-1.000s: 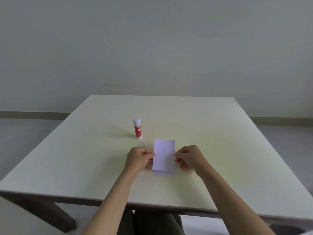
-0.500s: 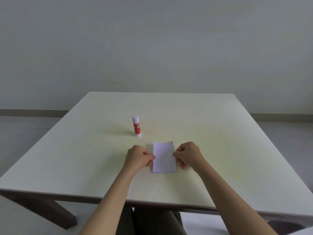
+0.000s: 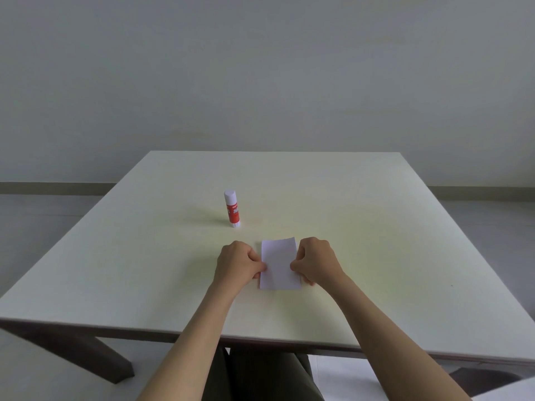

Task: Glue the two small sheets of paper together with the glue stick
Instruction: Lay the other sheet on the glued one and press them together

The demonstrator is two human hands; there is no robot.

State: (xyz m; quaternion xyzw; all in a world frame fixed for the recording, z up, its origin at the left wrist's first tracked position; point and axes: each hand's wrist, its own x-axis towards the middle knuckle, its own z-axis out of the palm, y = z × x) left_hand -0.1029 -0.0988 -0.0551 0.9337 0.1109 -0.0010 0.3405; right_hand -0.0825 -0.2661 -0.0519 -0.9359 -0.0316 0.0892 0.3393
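Observation:
A small white sheet of paper point(image 3: 278, 264) lies on the pale table point(image 3: 376, 241), near the front middle. A second sheet sits under it and is almost fully covered; only a thin edge shows at the lower left. My left hand point(image 3: 238, 263) pinches the paper's left edge. My right hand point(image 3: 315, 260) pinches its right edge. The far edge of the top sheet curls up slightly. A red glue stick point(image 3: 232, 209) with a white cap stands upright on the table, behind and left of the paper, apart from both hands.
The table's front edge point(image 3: 260, 340) runs just before my forearms. A dark table leg point(image 3: 86, 354) shows at the lower left. A grey wall and floor lie beyond the table.
The top sheet has come down from a raised tilt onto the lower sheet, which was visible below it a second ago. Both hands moved down with it and kept their pinch.

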